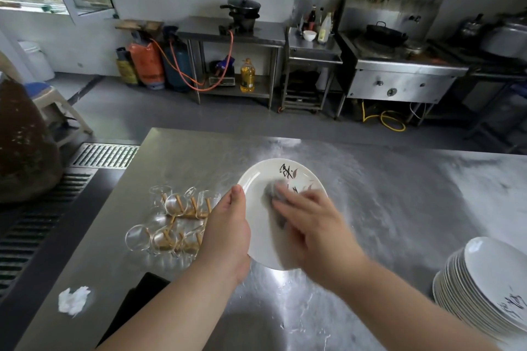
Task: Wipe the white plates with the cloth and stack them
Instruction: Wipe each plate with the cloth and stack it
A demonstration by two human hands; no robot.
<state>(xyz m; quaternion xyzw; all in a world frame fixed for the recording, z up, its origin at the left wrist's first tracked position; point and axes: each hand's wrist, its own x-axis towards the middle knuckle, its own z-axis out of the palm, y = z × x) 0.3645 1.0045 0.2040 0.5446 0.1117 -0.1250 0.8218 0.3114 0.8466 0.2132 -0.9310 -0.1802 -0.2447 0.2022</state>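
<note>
Steel table (370, 179): plate stack (484, 288), glasses (176, 222), tissue (73, 299).

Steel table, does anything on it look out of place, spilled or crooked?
A crumpled white tissue lies loose near the table's left edge, apart from everything else. The plate stack at the right looks slanted, its top plates off-centre, though the wide lens may exaggerate that. No spill or breakage shows.

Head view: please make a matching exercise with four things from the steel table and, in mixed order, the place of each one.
Things:
1. grey cloth
2. stack of plates
3. glass cups
4. crumpled tissue

Places:
A. near the left edge of the table
B. under the right hand, on the held plate
C. at the table's right edge
D. on a wooden rack

Pairs: 1-B, 2-C, 3-D, 4-A
</note>
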